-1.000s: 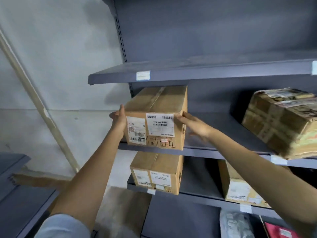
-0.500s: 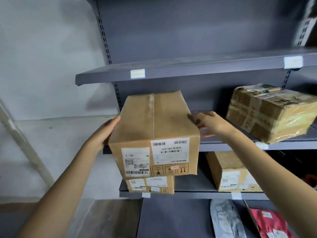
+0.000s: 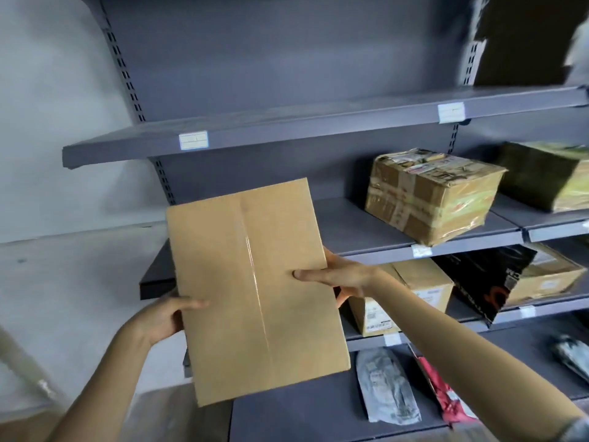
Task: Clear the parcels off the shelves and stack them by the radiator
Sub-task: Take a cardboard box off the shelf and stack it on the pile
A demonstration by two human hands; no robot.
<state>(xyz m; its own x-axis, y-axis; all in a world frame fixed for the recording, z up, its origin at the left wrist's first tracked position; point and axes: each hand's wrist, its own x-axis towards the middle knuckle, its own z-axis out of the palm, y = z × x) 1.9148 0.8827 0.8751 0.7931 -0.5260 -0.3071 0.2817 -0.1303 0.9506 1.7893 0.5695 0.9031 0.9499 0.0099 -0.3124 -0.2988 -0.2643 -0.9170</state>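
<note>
In the head view, a plain brown cardboard parcel (image 3: 255,288) with a strip of clear tape down its top was held in the air in front of the grey metal shelving (image 3: 287,129), clear of every shelf. The left hand (image 3: 165,315) gripped its left edge, thumb laid over the top face and fingers hidden beneath. The right hand (image 3: 338,277) gripped the right edge in the same way, thumb stretched across the top.

Other parcels lay on the shelves: a crumpled brown carton wrapped in yellowish tape (image 3: 430,193) on the middle shelf to the right, a smaller labelled brown box (image 3: 411,291) on the shelf below, just behind the right wrist, a black-wrapped package (image 3: 487,275) beside it, and a grey plastic mailer (image 3: 385,387) and a red pouch (image 3: 443,390) on the lowest shelf.

The step in hand appeared to be the carry: one parcel lifted off and ready to go. No radiator showed, so the next move would call for turning away from the shelving while keeping the parcel level between both hands.
</note>
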